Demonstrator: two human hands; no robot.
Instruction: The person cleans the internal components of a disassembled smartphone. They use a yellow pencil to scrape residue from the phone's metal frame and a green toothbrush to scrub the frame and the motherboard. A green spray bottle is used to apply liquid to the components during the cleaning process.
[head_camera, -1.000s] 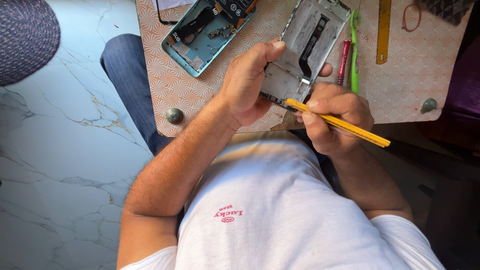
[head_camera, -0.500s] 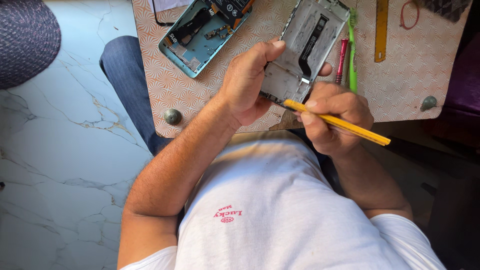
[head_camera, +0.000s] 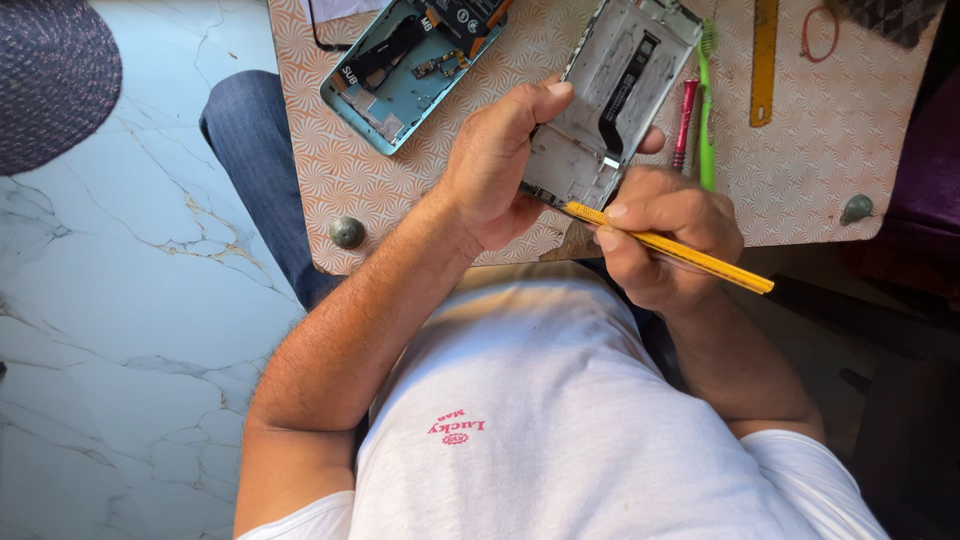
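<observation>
Head view, looking straight down: the left hand (head_camera: 495, 165) grips an opened grey phone frame (head_camera: 610, 95), thumb pressed along its left edge and a fingertip showing past the right edge, so the frame is pinched between them. The frame sits tilted, its lower end near the table's front edge, its upper end pointing toward 1 o'clock; a black flex cable (head_camera: 622, 92) runs down its middle. The right hand (head_camera: 665, 240) lies at 4 o'clock from the frame, fingers closed tight around a yellow tool (head_camera: 670, 245) held like a pencil. The tool's tip touches the frame's lower corner, and its tail points out toward 4 o'clock, past the table edge.

The frame rests over a table (head_camera: 820, 150) covered in an orange-and-white patterned sheet. At 10 o'clock from the frame lies a second opened phone with a teal shell (head_camera: 400, 70), well apart from the hands. Just beside the frame at 3 o'clock lie a red-handled tool (head_camera: 685, 125) and a green toothbrush (head_camera: 708, 100), side by side. Farther at 2 o'clock sit a yellow ruler (head_camera: 765, 60) and a red rubber band (head_camera: 820, 30). Two round metal knobs (head_camera: 347, 232) stand near the table's front corners. Below are a white shirt (head_camera: 540, 400), a jeans-clad knee (head_camera: 255, 150) and a marble floor (head_camera: 110, 300).
</observation>
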